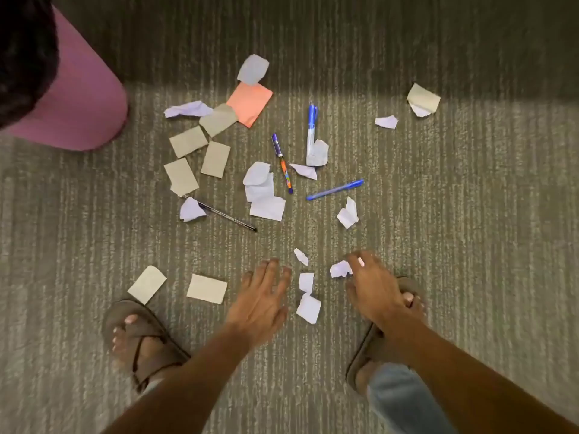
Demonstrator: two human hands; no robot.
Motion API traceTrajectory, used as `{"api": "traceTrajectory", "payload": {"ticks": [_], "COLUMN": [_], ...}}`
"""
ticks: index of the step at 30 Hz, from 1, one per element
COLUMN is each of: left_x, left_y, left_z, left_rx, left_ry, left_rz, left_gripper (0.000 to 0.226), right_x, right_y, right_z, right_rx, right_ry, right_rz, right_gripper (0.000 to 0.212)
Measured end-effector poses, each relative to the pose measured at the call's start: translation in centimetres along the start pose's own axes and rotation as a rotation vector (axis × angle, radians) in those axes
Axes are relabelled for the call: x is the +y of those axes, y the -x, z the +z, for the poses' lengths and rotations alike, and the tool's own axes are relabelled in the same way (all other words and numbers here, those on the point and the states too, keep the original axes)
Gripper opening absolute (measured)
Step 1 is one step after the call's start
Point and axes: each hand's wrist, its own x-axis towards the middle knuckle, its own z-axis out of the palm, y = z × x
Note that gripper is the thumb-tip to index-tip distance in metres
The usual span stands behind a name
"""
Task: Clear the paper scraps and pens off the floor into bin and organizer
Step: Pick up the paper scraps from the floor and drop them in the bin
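Several paper scraps lie scattered on the grey carpet: white torn bits (308, 306), tan cards (189, 141), an orange sheet (250, 103). Pens lie among them: a blue marker (311, 130), a blue pen (335, 190), a patterned pen (282, 162) and a thin black pen (232, 219). My left hand (261, 303) hovers open, fingers spread, left of the nearest white scraps. My right hand (374, 285) is low over the floor, its fingertips touching a crumpled white scrap (340, 268); whether it grips the scrap is unclear.
A pink bin (78, 98) stands at the upper left, its dark opening partly in view. My sandalled feet (138, 333) stand at either side near the bottom. No organizer is in view. Two tan cards (206, 289) lie by my left foot.
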Motion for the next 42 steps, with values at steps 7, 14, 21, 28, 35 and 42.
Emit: {"api": "traceTrajectory", "payload": {"ticks": [7,14,21,28,35,42], "left_x": [3.1,5.6,7.1,5.3,4.2,6.2], "left_y": [-2.6,-4.6,-4.9,-4.8,-6.4,-6.4], "left_z": [4.4,4.6,5.3,4.2,3.1,3.0], "left_rx": [0.144,-0.057,-0.196,-0.062,-0.018,-0.150], "left_ry": [-0.035,-0.110,-0.066,0.216,-0.098,-0.221], "left_rz": [0.364,0.378,0.330,0.242,0.245,0.210], "left_gripper": [0.064,0.067,0.056,0.034,0.041,0.027], "right_x": [1.5,2.2,5.2,5.5,4.4,3.2], "right_y": [-2.2,-1.2,-0.7,-3.5,-4.1,-5.7], "right_z": [3.1,3.6,5.3,6.0,4.8,0.9], "right_rx": [0.051,0.294,0.339,0.316,0.318,0.382], "right_ry": [0.044,-0.281,-0.682,-0.648,-0.633,-1.096], "right_rz": [-0.101,-0.083,0.218,0.279,0.174,0.303], "right_gripper": [0.031,0.017,0.025,0.021,0.014,0.043]}}
